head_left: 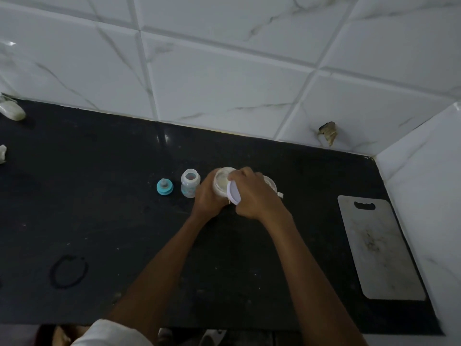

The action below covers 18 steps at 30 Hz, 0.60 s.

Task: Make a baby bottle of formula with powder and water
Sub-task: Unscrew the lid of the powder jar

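Observation:
An open clear baby bottle (190, 184) stands on the black counter (99, 208). Its teal nipple cap (165, 187) lies just left of it. To the right, my left hand (207, 197) grips a round white container (222, 182) with pale powder inside. My right hand (252, 194) holds the container's white lid (233, 194), tilted up off the rim. A second clear container (270, 184) sits behind my right hand, mostly hidden.
A grey cutting board (376, 248) lies at the right by the tiled side wall. A black ring (68, 272) rests at the front left. Pale crumpled objects (11, 109) sit at the far left edge. White marble tiles back the counter.

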Available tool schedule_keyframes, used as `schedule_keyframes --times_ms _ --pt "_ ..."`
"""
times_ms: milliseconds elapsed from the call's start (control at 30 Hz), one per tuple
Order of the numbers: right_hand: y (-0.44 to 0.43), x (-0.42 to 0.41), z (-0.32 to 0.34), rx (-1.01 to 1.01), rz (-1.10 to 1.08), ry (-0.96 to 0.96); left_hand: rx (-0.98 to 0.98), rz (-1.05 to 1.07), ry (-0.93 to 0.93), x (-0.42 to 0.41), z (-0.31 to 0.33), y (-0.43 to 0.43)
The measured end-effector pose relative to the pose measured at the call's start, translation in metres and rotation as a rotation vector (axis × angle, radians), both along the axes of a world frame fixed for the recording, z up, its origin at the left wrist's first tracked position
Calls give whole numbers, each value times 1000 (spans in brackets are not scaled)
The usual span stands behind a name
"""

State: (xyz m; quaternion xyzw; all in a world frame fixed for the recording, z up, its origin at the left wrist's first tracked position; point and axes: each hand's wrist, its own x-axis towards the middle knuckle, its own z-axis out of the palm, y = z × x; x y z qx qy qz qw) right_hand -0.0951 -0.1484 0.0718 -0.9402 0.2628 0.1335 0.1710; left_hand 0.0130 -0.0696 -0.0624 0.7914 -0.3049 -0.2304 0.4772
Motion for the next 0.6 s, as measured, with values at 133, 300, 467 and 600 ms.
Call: schedule_keyframes --times_ms 133,300,467,600 --pt "17 -43 -17 35 -126 -15 -70 10 -3 -4 7 2" --pt "26 -73 -39 68 -246 29 -69 15 -5 -4 7 2" --pt "21 -82 -59 90 -279 109 -70 10 -7 -5 5 0" --pt "19 -86 -76 98 -300 151 -64 10 -3 -5 3 0"
